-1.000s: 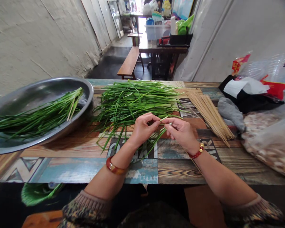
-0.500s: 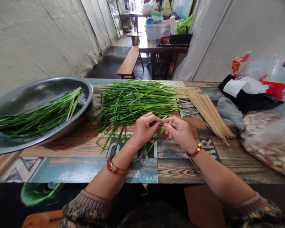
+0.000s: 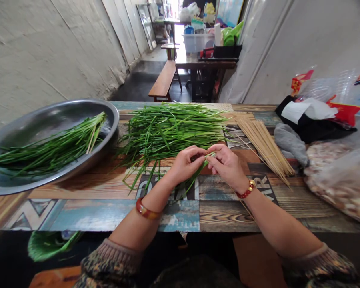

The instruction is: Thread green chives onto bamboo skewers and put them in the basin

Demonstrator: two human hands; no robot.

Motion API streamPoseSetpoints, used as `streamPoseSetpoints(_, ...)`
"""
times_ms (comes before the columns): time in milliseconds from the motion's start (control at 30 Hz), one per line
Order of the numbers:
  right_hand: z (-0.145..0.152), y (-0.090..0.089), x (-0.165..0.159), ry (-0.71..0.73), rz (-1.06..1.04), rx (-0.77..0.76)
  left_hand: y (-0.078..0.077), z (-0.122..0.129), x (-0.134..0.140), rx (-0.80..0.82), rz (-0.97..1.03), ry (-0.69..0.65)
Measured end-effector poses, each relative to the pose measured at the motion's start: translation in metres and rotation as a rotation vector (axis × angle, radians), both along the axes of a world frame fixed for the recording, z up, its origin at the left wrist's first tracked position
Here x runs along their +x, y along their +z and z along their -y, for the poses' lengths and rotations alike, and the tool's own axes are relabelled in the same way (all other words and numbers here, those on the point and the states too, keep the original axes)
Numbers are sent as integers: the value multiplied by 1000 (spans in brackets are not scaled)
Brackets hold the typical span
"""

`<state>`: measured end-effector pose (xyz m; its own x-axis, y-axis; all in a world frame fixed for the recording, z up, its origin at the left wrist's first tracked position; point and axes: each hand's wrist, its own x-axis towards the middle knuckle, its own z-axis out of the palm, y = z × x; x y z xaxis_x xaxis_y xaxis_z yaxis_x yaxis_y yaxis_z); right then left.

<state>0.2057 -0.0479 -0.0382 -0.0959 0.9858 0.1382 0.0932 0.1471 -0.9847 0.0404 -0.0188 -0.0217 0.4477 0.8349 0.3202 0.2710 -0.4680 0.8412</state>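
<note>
1. Head view, centre of the frame: the held chive stems [image 3: 198, 174] sit between the two hands above the counter [image 3: 123, 216], leaves trailing down and to the left. The right hand [image 3: 227, 165] has thumb and forefinger pinched on their pale ends. The left hand [image 3: 188, 163] has thumb and forefinger drawn close beside those ends; whether they grip is too small to tell.
2. The likeliest mishap is a slip: so few stems, held only by fingertips, could slide apart or bend if the pinch loosens. Squeezing hard might bruise or split them.
3. Upper middle: the chive pile [image 3: 174, 126] lies just beyond the hands, with stray leaves reaching toward them. A tangle there could drag extra leaves along.
4. Lower right of centre: a loose skewer [image 3: 247, 211] lies partly hidden by the right forearm. A careless sweep of that arm could roll it off the counter's near edge or prick the skin.
5. Right: the skewer bundle [image 3: 265, 150] lies fanned out; a bump from the right hand could scatter it.
6. Left: the steel basin [image 3: 36, 130] holds more chives, well apart from both hands.
</note>
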Motion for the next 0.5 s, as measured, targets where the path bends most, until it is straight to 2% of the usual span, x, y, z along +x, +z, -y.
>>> streamPoseSetpoints(133, -1, 0, 1, 14, 32, 18, 0, 0, 0, -150, 5, -70)
streamPoseSetpoints(367, 2, 5, 4, 68, 91, 2, 2, -3, -5, -285, 167, 103)
streamPoseSetpoints(433, 3, 6, 6, 59, 135, -17, 4, -3, -6, -315, 201, 109)
streamPoseSetpoints(500, 5, 7, 7, 31, 199, -8, 5, -3, -6, -354, 222, 61)
